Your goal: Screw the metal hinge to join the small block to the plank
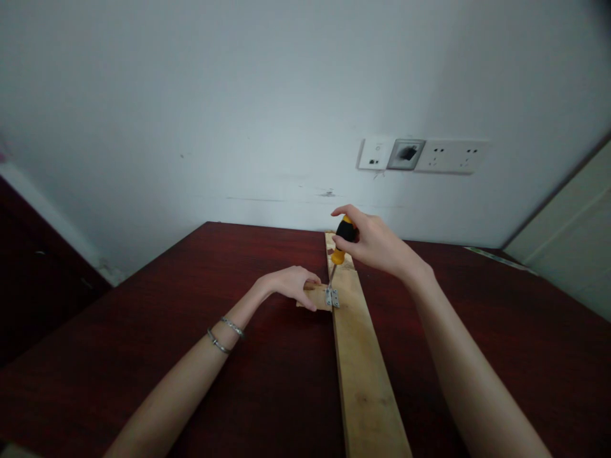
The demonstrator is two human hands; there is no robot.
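A long pale wooden plank (365, 362) lies lengthwise on the dark red table (143, 356). A small wooden block (319, 296) sits against its left edge, joined to it by a small metal hinge (332, 297). My left hand (290, 284) is closed over the block, pressing it down. My right hand (375, 243) grips the black and yellow handle of a screwdriver (342, 240), held nearly upright. The screwdriver's thin shaft points down with its tip at the hinge.
A white wall rises just behind the table, with a row of sockets (422, 155) above the plank's far end. Two metal bangles (224, 334) circle my left wrist. A pale panel (568, 242) stands at the right.
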